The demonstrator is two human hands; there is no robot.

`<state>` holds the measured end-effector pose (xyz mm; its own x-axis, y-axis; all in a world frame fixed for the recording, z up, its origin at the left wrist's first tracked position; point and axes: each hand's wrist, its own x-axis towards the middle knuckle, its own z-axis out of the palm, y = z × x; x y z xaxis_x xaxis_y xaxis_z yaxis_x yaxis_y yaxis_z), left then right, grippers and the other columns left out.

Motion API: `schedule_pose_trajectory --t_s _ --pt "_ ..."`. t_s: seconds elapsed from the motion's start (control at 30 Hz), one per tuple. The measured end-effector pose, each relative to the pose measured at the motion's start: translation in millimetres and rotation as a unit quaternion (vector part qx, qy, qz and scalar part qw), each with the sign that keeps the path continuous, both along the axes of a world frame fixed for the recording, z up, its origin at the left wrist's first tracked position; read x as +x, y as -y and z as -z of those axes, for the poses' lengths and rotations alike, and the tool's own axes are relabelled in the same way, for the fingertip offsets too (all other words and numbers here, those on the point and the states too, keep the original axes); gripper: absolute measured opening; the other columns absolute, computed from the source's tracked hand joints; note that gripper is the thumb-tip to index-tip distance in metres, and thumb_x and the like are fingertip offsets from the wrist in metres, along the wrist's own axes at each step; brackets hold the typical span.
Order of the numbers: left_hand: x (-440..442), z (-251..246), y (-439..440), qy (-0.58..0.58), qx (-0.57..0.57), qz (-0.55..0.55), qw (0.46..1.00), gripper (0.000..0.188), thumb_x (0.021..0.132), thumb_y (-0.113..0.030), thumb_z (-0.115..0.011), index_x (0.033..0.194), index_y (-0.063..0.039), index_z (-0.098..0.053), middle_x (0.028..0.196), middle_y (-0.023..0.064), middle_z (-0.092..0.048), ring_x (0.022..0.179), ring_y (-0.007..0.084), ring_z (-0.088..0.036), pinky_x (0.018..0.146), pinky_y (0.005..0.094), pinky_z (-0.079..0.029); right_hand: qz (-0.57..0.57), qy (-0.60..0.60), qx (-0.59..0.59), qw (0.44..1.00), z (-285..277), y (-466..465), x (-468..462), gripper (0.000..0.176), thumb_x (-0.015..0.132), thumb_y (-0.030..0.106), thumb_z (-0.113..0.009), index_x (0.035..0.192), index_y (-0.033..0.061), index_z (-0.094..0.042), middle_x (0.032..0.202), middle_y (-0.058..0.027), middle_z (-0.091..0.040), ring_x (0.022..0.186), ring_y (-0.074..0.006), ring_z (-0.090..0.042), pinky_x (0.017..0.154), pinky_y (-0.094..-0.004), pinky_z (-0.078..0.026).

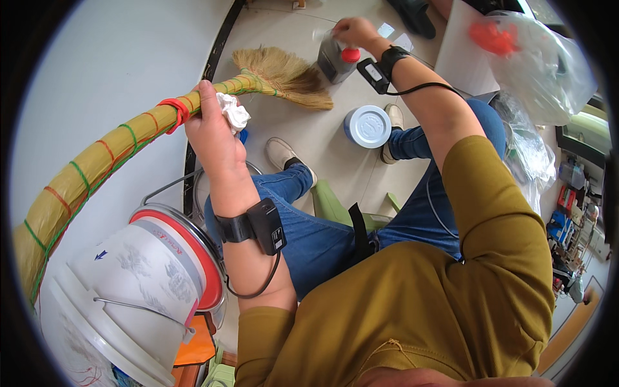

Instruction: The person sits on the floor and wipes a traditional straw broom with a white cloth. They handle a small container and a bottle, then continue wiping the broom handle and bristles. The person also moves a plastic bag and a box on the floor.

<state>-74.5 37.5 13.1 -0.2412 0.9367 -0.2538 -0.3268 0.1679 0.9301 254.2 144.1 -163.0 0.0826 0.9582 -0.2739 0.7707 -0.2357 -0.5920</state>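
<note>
My left hand (215, 128) is closed around the upper handle of a straw broom (159, 116), beside a red band. A crumpled white tissue (234, 113) is also held in that hand, against the handle. The broom's bristles (285, 75) fan out over the floor tiles. My right hand (355, 33) is at the top of a dark grey jug (333, 60) with a red cap (350, 55); its fingers are bent and slightly blurred, and whether they grip the jug's handle cannot be told.
A round tub with a pale blue lid (370, 126) stands by my shoe. White buckets (145, 261) are at the lower left, against the wall. Clear plastic bags (546, 72) bulge at the right. A dark slipper (413, 19) and paper pieces (404, 41) lie beyond the jug.
</note>
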Motion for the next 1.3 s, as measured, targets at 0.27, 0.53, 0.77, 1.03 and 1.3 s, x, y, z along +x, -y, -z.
schedule_pose_trajectory --t_s 0.27,0.53,0.77,1.03,1.3 --pt "3.9 -4.4 -0.5 -0.018 0.000 0.008 1.000 0.031 0.092 -0.026 -0.059 0.105 0.002 -0.052 0.075 0.0055 -0.053 0.060 0.0117 -0.054 0.051 0.0241 -0.044 0.065 0.073 0.090 0.991 18.3 16.6 -22.2 0.017 0.074 0.021 -0.066 0.088 0.0111 -0.068 0.089 -0.0088 -0.068 0.083 -0.0284 -0.064 0.072 -0.0377 -0.051" --pt "6.3 -7.0 -0.9 -0.018 -0.006 0.010 1.000 0.031 0.092 -0.026 -0.059 0.106 0.001 -0.052 0.074 0.0055 -0.053 0.060 0.0113 -0.053 0.049 0.0233 -0.043 -0.094 0.355 -0.189 0.911 62.0 15.3 45.4 0.036 0.086 0.036 -0.049 0.101 0.0101 -0.069 0.104 -0.0164 -0.066 0.100 -0.0312 -0.062 0.083 -0.0369 -0.049" --pt "6.7 -5.8 -0.5 -0.021 0.002 0.010 1.000 0.032 0.091 -0.026 -0.060 0.105 0.001 -0.053 0.074 0.0060 -0.053 0.060 0.0116 -0.054 0.049 0.0232 -0.043 0.196 -0.120 0.123 0.965 31.0 1.7 34.7 0.021 0.077 0.020 -0.067 0.096 0.0134 -0.072 0.088 -0.0060 -0.070 0.081 -0.0193 -0.067 0.075 -0.0282 -0.051" --pt "3.0 3.7 -4.1 -0.023 0.009 -0.006 1.000 0.032 0.090 -0.025 -0.061 0.105 0.003 -0.054 0.080 0.0064 -0.057 0.064 0.0124 -0.057 0.054 0.0246 -0.046 0.156 -0.168 0.006 0.973 69.4 14.0 24.6 0.021 0.078 0.027 -0.068 0.092 0.0123 -0.073 0.085 -0.0032 -0.070 0.077 -0.0114 -0.064 0.073 -0.0249 -0.050" --pt "0.4 5.1 -4.3 -0.022 0.011 0.001 1.000 0.035 0.089 -0.024 -0.063 0.107 0.003 -0.053 0.087 0.0071 -0.058 0.068 0.0133 -0.059 0.057 0.0260 -0.049 -0.060 0.214 -0.105 0.969 100.6 30.7 94.4 0.027 0.081 0.026 -0.062 0.100 0.0078 -0.068 0.095 -0.0096 -0.067 0.089 -0.0227 -0.063 0.074 -0.0339 -0.050"
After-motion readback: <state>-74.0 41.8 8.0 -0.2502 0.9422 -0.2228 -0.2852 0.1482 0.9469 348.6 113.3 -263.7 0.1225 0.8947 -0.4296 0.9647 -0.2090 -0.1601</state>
